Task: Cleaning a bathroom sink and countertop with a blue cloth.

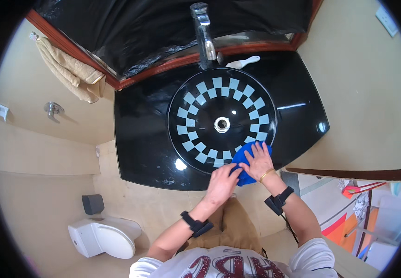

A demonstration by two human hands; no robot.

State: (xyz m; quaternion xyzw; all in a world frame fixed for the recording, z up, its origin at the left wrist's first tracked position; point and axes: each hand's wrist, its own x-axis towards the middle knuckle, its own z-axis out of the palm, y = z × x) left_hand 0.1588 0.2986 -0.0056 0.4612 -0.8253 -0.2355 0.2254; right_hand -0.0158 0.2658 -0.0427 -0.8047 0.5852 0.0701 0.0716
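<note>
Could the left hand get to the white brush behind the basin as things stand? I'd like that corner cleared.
Probably yes: the left hand only rests on the blue cloth, and nothing stands over the basin toward the white brush, though it's a long stretch.

From my remote view, the basin anchors everything: tap behind it, cloth on its near-right rim, toilet far below-left, towel behind-left.
</note>
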